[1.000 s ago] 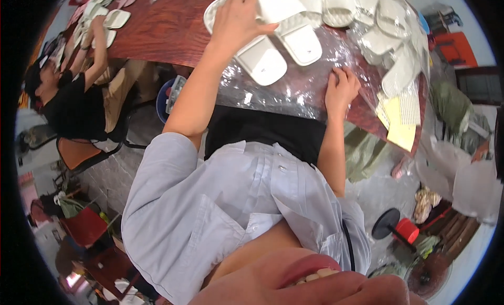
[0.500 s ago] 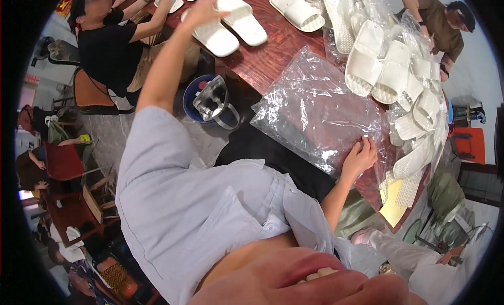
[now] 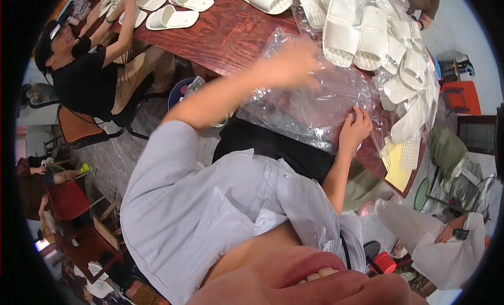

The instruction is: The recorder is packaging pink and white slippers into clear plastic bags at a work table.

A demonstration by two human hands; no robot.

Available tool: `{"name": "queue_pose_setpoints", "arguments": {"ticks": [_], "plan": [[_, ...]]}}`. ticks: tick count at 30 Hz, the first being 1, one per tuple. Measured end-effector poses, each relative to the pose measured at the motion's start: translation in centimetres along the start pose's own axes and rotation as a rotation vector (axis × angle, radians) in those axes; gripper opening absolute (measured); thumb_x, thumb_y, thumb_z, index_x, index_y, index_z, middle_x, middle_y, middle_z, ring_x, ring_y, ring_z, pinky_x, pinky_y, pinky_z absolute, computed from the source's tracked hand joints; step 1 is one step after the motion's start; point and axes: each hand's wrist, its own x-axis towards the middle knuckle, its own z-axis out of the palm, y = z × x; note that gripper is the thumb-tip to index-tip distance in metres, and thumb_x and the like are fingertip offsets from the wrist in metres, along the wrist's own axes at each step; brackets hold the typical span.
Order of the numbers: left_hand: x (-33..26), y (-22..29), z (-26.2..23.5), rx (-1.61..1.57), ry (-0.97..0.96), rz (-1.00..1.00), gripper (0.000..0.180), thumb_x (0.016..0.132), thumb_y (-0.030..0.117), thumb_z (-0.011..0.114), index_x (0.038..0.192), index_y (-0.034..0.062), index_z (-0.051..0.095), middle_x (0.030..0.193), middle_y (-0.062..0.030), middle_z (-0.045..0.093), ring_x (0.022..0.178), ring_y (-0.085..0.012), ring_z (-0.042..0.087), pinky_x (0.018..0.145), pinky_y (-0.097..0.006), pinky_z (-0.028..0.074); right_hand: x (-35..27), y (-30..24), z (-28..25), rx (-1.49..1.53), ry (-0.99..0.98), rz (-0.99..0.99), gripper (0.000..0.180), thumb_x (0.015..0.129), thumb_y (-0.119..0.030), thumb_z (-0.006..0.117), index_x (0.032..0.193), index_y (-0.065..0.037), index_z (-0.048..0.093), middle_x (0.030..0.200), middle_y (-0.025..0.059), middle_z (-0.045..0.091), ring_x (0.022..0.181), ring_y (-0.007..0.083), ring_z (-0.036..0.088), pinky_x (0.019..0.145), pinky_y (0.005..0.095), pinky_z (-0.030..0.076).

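Observation:
My left hand (image 3: 294,61) is smeared by motion above a stack of clear plastic bags (image 3: 286,113) at the table's near edge; its fingers cannot be made out. My right hand (image 3: 357,127) lies on the right part of the bags, fingers stretched out and slightly apart. Beyond the bags, to the right, is a heap of white slippers (image 3: 341,29), several of them in clear plastic. A white slipper (image 3: 176,19) lies on the table to the left with another white slipper (image 3: 193,0) just behind it. One more white slipper (image 3: 265,0) is at the far middle.
The reddish wooden table (image 3: 215,48) spans the top. Yellow paper (image 3: 400,171) lies at its right corner. A blue bucket (image 3: 176,95) stands below the left edge. A person in black (image 3: 81,79) sits at left handling slippers. A red stool (image 3: 462,98) stands at right.
My left hand has left the pair of slippers and swung right, over the plastic bags. My right hand stays on the bags. The whole view has shifted, so the table appears farther up and left.

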Motion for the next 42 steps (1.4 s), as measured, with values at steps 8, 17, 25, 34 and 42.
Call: {"name": "queue_pose_setpoints", "arguments": {"ticks": [8, 17, 25, 34, 42], "plan": [[-0.7, 12.2, 13.0, -0.093, -0.125, -0.095, 0.070, 0.080, 0.054, 0.068, 0.141, 0.0270, 0.048, 0.141, -0.0226, 0.042, 0.134, -0.0460, 0.035, 0.101, -0.068, 0.030, 0.6, 1.6, -0.8, 0.271, -0.146, 0.008, 0.037, 0.084, -0.012, 0.065, 0.121, -0.011, 0.065, 0.128, 0.0138, 0.057, 0.124, 0.0341, 0.046, 0.107, 0.0447, 0.033], [-1.5, 11.6, 13.9, -0.099, -0.050, -0.049, 0.071, 0.081, 0.059, 0.064, 0.142, 0.0244, 0.047, 0.143, -0.0187, 0.040, 0.138, -0.0421, 0.028, 0.104, -0.066, 0.025, 12.9, -5.0, -5.2, 0.220, -0.113, -0.373, 0.050, 0.085, -0.016, 0.071, 0.133, -0.012, 0.057, 0.128, 0.0213, 0.056, 0.121, 0.0374, 0.051, 0.102, 0.0437, 0.041], [-1.6, 12.0, 14.1, -0.101, -0.048, -0.066, 0.073, 0.079, 0.057, 0.067, 0.141, 0.0244, 0.048, 0.144, -0.0184, 0.040, 0.138, -0.0423, 0.028, 0.104, -0.066, 0.026, 26.9, -6.7, 5.1, -0.350, -0.448, -0.553, 0.072, 0.073, -0.057, 0.074, 0.135, -0.029, 0.053, 0.129, 0.0231, 0.053, 0.120, 0.0449, 0.050, 0.097, 0.0549, 0.040], [-0.9, 11.9, 13.7, -0.134, -0.040, -0.055, 0.068, 0.078, 0.057, 0.069, 0.135, 0.0230, 0.055, 0.142, -0.0189, 0.041, 0.135, -0.0442, 0.031, 0.101, -0.067, 0.029, 32.9, -4.6, 4.4, -0.337, -0.514, -0.529, 0.059, 0.080, -0.046, 0.072, 0.128, -0.014, 0.062, 0.113, 0.0155, 0.067, 0.107, 0.0338, 0.062, 0.091, 0.0438, 0.049], [0.9, 11.7, 12.0, -0.097, -0.237, -0.055, 0.070, 0.080, 0.058, 0.067, 0.139, 0.0227, 0.052, 0.147, -0.0171, 0.037, 0.137, -0.0461, 0.030, 0.102, -0.070, 0.029, 28.7, -7.2, -15.0, 0.235, -0.035, -0.280, 0.054, 0.085, -0.045, 0.071, 0.114, 0.001, 0.067, 0.089, 0.0119, 0.069, 0.083, 0.0205, 0.064, 0.076, 0.0331, 0.048]]}}
